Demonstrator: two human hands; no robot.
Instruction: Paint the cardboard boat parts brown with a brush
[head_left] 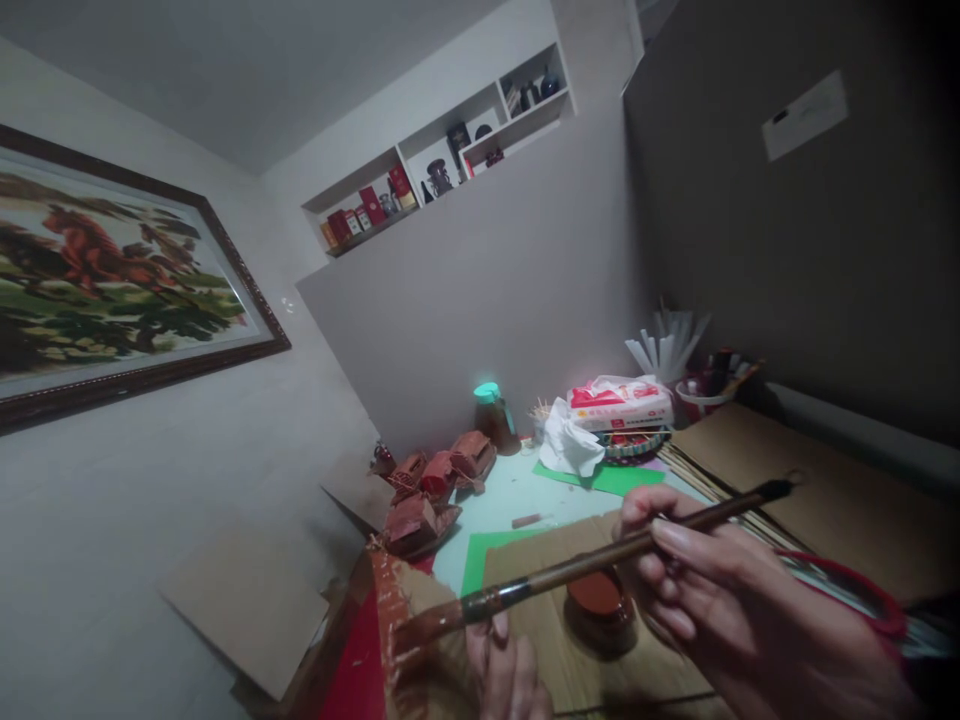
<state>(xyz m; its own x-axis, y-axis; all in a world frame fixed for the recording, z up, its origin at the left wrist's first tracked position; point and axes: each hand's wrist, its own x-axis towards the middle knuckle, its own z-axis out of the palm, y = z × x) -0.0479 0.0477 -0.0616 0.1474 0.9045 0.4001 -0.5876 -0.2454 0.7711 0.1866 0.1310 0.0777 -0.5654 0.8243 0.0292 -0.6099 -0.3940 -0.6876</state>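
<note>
My right hand [720, 580] grips a long dark-handled paintbrush [592, 560], slanting down to the left. Its reddish-brown bristles rest at or just over a piece of cardboard [442, 655] whose left edge is coated wet reddish-brown. Below the brush, my left hand [510, 670] is closed at the right side of that piece, thumb up, and appears to hold it; part of the hand is cut off by the frame. Between my hands, a small round pot [600, 600] of reddish-brown paint stands on a flat cardboard sheet [525, 560].
Several reddish-brown model boats [420, 520] sit at the table's left. Behind are a jar with a teal lid [495, 420], crumpled tissue [570, 440] and a tissue pack [622, 405]. Thin sticks [697, 475] and a large cardboard sheet [825, 490] lie to the right.
</note>
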